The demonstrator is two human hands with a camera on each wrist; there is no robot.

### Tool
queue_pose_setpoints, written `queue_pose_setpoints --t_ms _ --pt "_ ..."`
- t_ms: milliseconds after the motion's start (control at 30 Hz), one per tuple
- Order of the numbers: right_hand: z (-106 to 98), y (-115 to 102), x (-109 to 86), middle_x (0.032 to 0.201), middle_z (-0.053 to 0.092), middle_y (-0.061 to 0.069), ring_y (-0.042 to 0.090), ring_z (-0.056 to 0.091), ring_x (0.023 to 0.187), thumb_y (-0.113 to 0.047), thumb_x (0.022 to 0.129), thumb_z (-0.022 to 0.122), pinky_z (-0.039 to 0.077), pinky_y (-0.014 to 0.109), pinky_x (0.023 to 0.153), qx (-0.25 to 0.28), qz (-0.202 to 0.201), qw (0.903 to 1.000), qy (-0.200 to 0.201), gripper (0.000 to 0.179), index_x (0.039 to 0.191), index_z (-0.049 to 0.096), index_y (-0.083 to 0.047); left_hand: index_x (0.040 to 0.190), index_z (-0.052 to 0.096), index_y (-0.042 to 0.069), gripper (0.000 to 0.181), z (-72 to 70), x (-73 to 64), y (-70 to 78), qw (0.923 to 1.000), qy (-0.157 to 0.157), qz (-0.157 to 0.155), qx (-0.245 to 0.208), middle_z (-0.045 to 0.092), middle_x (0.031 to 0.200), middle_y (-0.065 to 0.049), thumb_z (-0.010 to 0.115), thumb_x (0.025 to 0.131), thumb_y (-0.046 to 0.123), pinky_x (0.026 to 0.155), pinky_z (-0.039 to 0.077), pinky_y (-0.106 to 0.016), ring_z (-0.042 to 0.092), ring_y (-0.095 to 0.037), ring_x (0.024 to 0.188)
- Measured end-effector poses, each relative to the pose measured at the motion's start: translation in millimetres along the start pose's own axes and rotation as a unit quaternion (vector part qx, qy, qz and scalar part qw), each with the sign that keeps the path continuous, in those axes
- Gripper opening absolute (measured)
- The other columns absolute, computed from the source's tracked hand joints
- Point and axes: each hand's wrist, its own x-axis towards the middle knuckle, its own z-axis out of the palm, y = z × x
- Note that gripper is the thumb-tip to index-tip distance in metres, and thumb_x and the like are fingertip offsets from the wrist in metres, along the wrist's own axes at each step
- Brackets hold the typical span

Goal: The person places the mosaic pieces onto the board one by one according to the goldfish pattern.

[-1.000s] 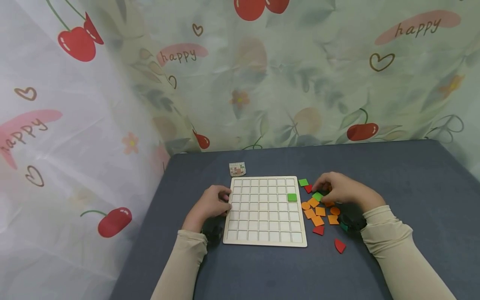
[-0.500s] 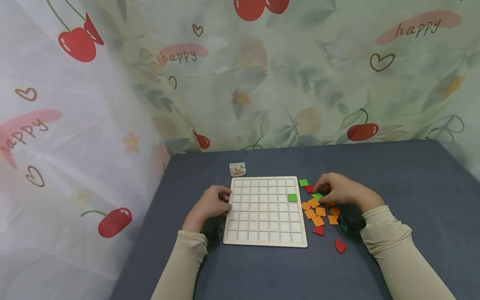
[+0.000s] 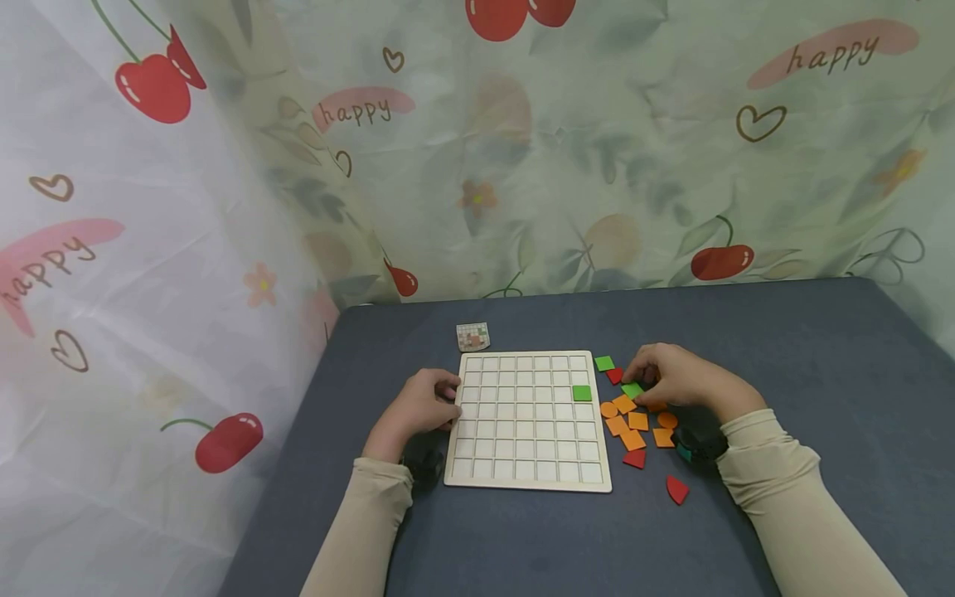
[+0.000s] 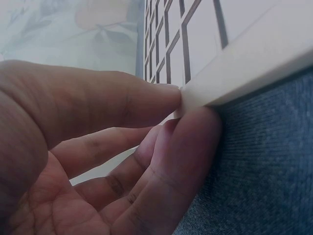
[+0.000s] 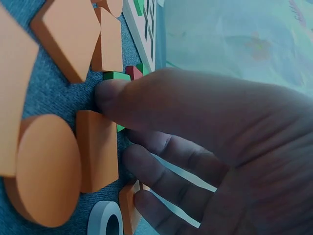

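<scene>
A pale wooden grid board (image 3: 528, 487) lies flat on the dark tabletop, with one green square tile (image 3: 582, 393) in a cell near its right side. At the board's left edge, my left hand (image 3: 418, 406) pinches the rim between thumb and finger; the left wrist view shows the thumb tip (image 4: 168, 98) against the frame. My right hand (image 3: 682, 377) is among the loose pieces right of the board, with thumb and fingers around another green square tile (image 3: 631, 390). In the right wrist view, the thumb partly covers that tile, and the index fingertip is hidden behind it.
Orange squares (image 3: 632, 439), orange discs (image 3: 608, 410), red pieces (image 3: 676, 489) and a further green square (image 3: 603, 363) lie right of the board. A small patterned card (image 3: 472, 337) sits behind it. A white ring (image 5: 105, 220) shows in the right wrist view. Printed fabric (image 3: 552, 166) hangs behind the table.
</scene>
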Motion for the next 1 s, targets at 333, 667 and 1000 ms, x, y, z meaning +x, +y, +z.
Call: queue_pose_setpoints --t_ms 333,667,1000 --pt "-1.2 -0.3 -3.7 0.108 0.069 0.011 0.018 0.062 0.087 -0.011 0.089 0.083 0.059 0.031 0.075 0.000 -0.011 0.9998 0.018 0.017 0.105 0.081 -0.006 0.140 0.065 -0.001 0.051 -0.3 -1.5 0.9 0.9999 -0.001 0.004 0.010 0.064 0.110 -0.017 0.075 0.090 -0.001 0.064 0.064 -0.034 0.067 -0.024 0.084" --pt "4.4 -1.5 -0.4 0.103 0.069 0.004 0.015 0.058 0.080 -0.019 0.090 0.086 0.053 0.027 0.066 -0.021 -0.054 0.9939 0.094 0.020 0.108 0.081 -0.012 0.139 0.065 -0.001 0.050 -0.2 -3.6 0.9 1.0000 0.003 -0.002 0.003 0.064 0.110 -0.017 0.075 0.090 -0.002 0.065 0.064 -0.034 0.067 -0.023 0.081" --pt "21.6 -27.4 17.9 0.099 0.069 0.001 0.013 0.058 0.077 -0.018 0.091 0.085 0.053 0.027 0.067 -0.017 -0.112 0.9880 0.104 0.020 0.109 0.081 -0.012 0.139 0.066 -0.001 0.051 1.2 -1.8 0.3 1.0000 0.006 0.003 0.004 0.064 0.108 -0.016 0.074 0.090 -0.002 0.063 0.063 -0.034 0.067 -0.023 0.081"
